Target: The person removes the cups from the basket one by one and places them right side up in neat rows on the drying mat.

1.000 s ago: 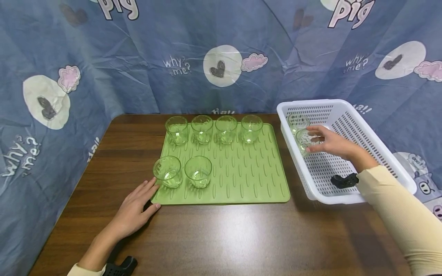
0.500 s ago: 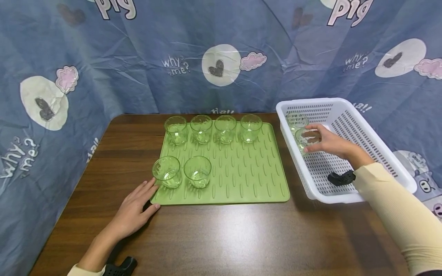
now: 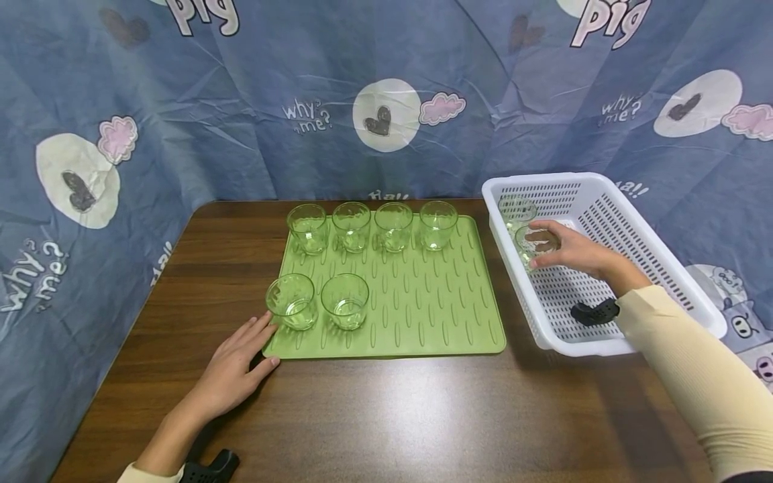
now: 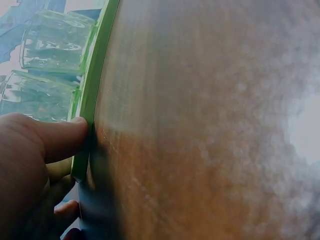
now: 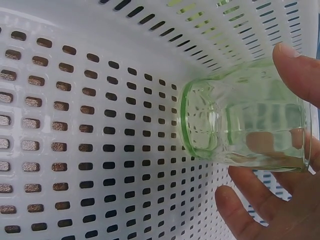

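My right hand reaches into a white perforated basket, with thumb and fingers curled round a clear greenish drinking glass. In the right wrist view the glass's base is close to the basket floor; I cannot tell whether it touches. Another glass stands just behind it, against the basket's left side. My left hand rests at the near left corner of a green ribbed mat, fingers straight. In the left wrist view its thumb touches the mat's edge.
Upright glasses stand on the mat: several in a back row, including one glass at its right end, and two in front, a left glass and a right glass. Brown wooden table surrounds the mat; a blue printed cloth hangs behind.
My right hand has shifted very slightly left at the glass in the basket, its thumb drawing closer in. The left hand and the glasses on the mat stay put.
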Available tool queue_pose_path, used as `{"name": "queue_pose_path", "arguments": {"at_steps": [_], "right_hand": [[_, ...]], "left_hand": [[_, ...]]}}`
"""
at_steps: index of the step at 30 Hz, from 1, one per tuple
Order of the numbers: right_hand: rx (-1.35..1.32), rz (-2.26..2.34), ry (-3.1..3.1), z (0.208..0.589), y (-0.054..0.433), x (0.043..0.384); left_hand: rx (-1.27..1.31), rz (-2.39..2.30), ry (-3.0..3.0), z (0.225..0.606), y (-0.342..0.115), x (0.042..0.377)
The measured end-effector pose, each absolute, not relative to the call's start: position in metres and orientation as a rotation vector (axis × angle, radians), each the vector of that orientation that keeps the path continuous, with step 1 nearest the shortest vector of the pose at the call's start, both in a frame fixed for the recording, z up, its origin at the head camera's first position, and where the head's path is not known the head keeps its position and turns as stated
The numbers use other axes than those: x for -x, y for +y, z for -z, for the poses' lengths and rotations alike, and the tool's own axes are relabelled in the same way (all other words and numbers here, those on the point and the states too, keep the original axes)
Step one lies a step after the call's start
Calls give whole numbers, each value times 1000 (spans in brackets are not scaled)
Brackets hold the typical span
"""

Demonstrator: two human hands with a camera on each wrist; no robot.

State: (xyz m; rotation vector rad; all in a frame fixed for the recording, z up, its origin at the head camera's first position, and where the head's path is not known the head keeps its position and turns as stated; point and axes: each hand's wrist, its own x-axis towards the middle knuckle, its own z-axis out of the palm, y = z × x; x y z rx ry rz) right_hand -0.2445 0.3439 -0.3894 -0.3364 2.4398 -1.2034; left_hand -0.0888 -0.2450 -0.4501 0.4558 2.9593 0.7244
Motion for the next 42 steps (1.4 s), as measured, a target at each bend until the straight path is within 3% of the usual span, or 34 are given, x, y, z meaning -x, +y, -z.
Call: {"name": "queue_pose_path", "arguments": {"at_steps": [29, 42], "right_hand": [[332, 1171, 2464, 384, 345, 240], [323, 1012, 2687, 362, 347, 237]], "left_hand": [[-462, -723, 2977, 451, -245, 89], [-468, -719, 2969, 449, -243, 90]]}}
